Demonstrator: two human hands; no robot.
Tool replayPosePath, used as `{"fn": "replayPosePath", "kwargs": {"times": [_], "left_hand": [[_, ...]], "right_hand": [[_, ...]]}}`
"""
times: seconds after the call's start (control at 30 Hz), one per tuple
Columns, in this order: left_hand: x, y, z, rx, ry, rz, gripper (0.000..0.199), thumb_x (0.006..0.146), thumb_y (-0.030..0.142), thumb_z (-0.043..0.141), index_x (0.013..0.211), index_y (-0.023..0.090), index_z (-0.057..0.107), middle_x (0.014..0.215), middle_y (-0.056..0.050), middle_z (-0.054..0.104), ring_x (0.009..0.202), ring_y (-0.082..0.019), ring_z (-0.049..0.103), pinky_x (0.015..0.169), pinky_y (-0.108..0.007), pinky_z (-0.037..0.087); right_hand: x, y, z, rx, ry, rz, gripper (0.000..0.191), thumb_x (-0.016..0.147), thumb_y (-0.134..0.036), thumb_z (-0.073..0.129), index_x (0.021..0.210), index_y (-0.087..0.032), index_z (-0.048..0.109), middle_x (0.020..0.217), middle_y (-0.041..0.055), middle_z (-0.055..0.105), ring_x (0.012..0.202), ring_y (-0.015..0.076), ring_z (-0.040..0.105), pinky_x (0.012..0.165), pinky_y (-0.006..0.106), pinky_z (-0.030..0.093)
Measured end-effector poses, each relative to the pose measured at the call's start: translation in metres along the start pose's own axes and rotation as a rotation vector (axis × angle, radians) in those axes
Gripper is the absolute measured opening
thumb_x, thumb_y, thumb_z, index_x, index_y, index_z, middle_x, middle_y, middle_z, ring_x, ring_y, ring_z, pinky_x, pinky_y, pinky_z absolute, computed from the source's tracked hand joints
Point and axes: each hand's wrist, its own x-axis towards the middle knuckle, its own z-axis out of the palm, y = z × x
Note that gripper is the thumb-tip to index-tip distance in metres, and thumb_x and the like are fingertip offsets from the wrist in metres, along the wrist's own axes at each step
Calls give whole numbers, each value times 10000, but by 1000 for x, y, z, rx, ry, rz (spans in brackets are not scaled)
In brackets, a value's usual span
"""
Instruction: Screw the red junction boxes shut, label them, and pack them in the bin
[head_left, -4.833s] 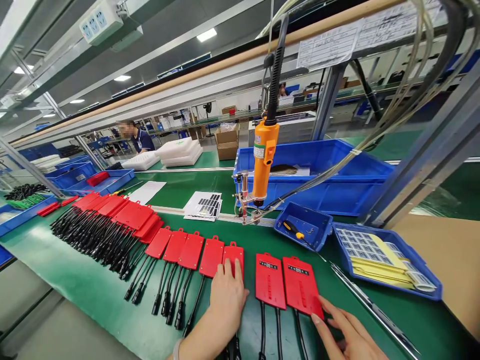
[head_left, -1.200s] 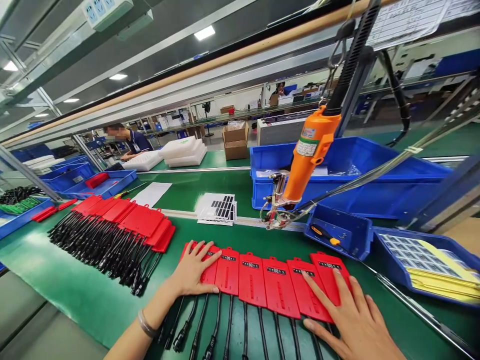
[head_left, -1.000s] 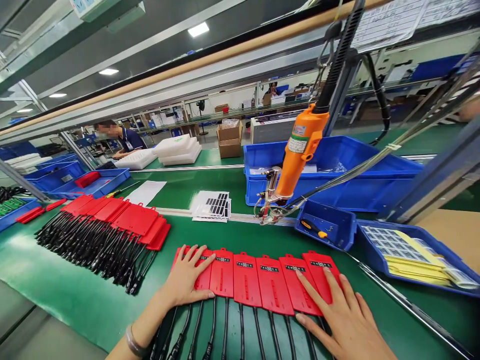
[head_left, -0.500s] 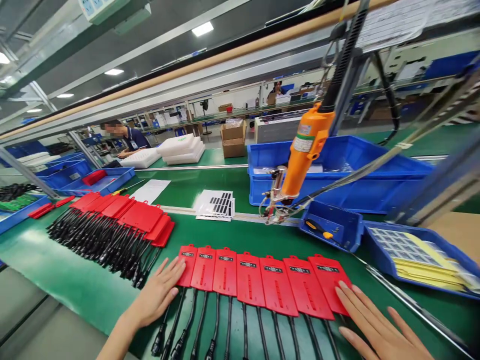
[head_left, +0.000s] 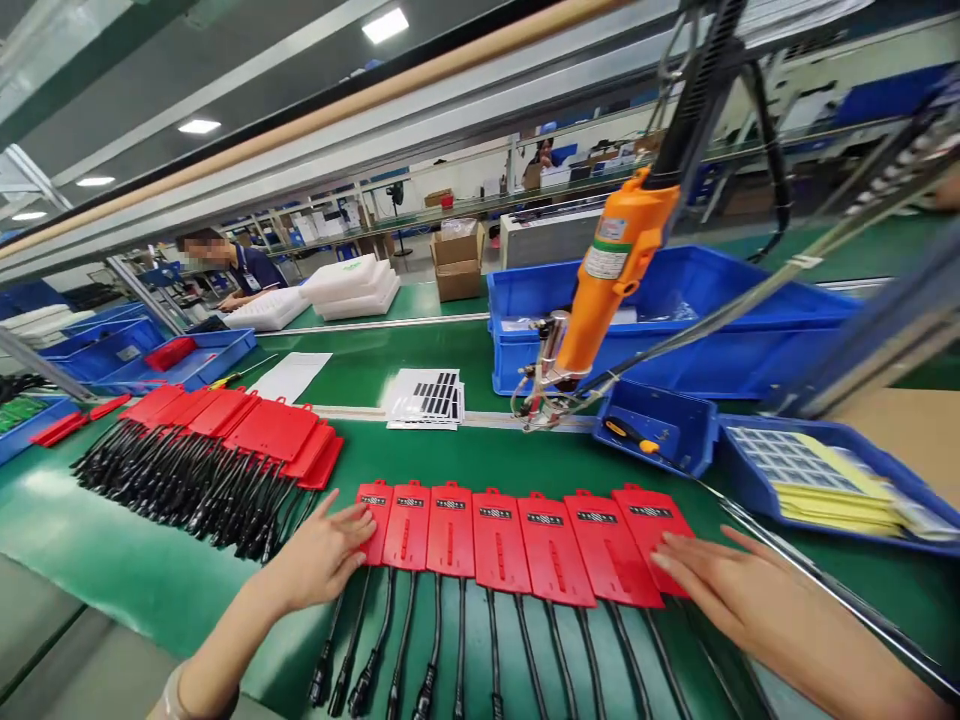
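Several flat red cases (head_left: 501,555) lie side by side in a row on the green bench (head_left: 420,455), each with a black-and-white label near its top. Black cables (head_left: 460,640) run from their lower ends toward me. At the row's left end my left hand (head_left: 322,555) rests its fingers on the first case, fingers extended. My right hand (head_left: 727,585) touches the last case at the right end, its fingers stretched out and flat. Neither hand grasps anything.
A pile of red cases (head_left: 270,430) with black cables lies left. An orange power screwdriver (head_left: 615,270) hangs before a large blue bin (head_left: 750,350). Printed sheets (head_left: 426,398), a small blue tray (head_left: 694,430) and a tray of yellow sheets (head_left: 832,510) stand behind. A person sits far left.
The camera view has shifted slightly. My right hand has turned and shifted inward on the last case, with more forearm showing. My left hand stays at the left end, its fingers more bent.
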Motion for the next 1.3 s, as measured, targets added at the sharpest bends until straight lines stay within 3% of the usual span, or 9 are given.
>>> {"fn": "replayPosePath", "kwargs": {"times": [0.13,0.33,0.47,0.63,0.7,0.87,0.97,1.13,1.3], "left_hand": [[11,12,-2,-14,50,55,693,944,342,496,1538,253,151,1586,-91,177,1451,-332,175,1152,-611,206],[13,26,29,-96,-23,187,768,978,413,439,1540,197,-39,1598,-96,92,1466,-288,122,1190,-507,196],[18,28,22,-88,-18,168,679,988,381,425,1546,216,73,1582,-94,185,1455,-295,180,1178,-545,209],[42,33,-16,-95,-100,114,427,961,339,458,1364,205,506,1380,-110,553,1333,-309,448,1154,-611,206],[52,37,-27,-91,-104,96,413,941,399,499,1309,219,557,1348,-110,582,1327,-328,453,1144,-644,177],[63,48,-18,-140,-100,235,924,852,618,555,1544,194,112,1584,-156,113,1453,-366,131,1152,-637,110],[61,53,-2,-214,-142,312,1041,816,694,547,1545,175,15,1583,-157,43,1455,-362,101,1171,-596,94],[67,57,-2,-289,-160,307,967,843,703,504,1540,145,131,1561,-160,200,1443,-329,200,1193,-546,81],[94,66,-21,-168,-112,243,705,829,691,548,1311,177,580,1341,-146,576,1199,-324,579,1181,-522,197]], "right_hand": [[7,-43,-15,-83,-17,-182,477,987,-420,347,1329,-187,585,1376,72,517,1232,316,539,1009,603,465],[-3,-68,-3,-229,7,-353,498,988,-416,376,1290,-86,596,1356,133,471,1156,354,578,882,576,562],[5,-68,-4,-221,-60,-364,498,988,-394,356,1222,-63,645,1299,178,513,1121,379,591,877,619,542],[32,-66,-21,-98,-369,-216,470,1004,-353,312,1197,-141,684,1262,124,586,1188,342,559,1031,623,422],[40,-66,-29,-67,-402,-171,438,992,-343,345,1231,-170,670,1290,105,578,1213,344,540,1048,610,412],[41,-85,-48,93,-483,-303,546,957,-389,436,1474,-227,369,1504,45,285,1379,353,289,1096,634,305],[38,-97,-55,148,-616,-331,549,944,-375,476,1468,-245,377,1513,48,245,1390,363,238,1096,638,297],[39,-106,-46,100,-599,-340,546,938,-358,507,1410,-84,481,1438,211,398,1321,414,391,1047,627,389],[55,-109,-26,44,-341,-387,211,788,-307,739,855,-107,731,940,165,705,941,389,663,816,547,574]]}}
